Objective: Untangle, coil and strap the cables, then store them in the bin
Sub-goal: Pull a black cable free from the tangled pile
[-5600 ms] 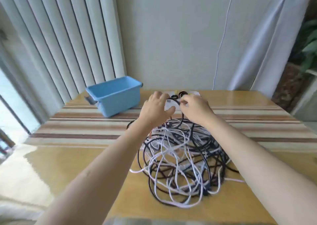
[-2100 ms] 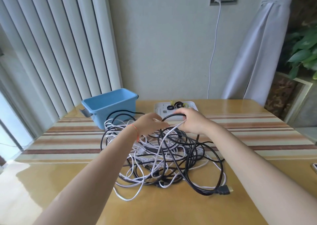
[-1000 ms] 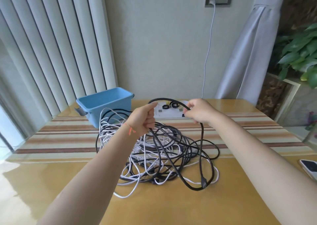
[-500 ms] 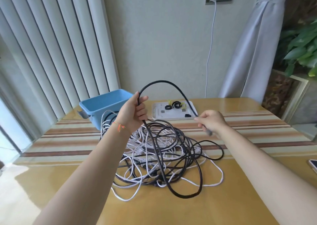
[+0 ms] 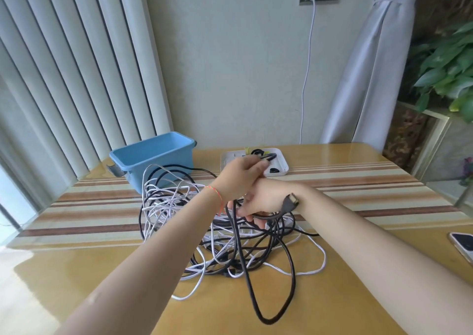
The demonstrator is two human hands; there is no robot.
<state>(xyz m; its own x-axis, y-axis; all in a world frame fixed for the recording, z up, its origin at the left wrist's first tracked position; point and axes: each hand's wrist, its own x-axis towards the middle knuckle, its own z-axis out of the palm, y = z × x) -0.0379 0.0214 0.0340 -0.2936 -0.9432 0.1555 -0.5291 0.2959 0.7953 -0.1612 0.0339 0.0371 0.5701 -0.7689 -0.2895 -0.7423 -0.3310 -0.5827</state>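
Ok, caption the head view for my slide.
Both hands, left hand above right hand, work a black cable from the tangle beside the blue bin.

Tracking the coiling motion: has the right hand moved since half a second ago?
Yes. The right hand has crossed leftward under the left hand, away from the white tray.

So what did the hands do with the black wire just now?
The left hand carried its grip on the black cable across above the right hand, so the arms now cross. The high arch dropped into a long loop, and the plug now lies at the right wrist. The blue bin, white tray and cable pile stayed put.
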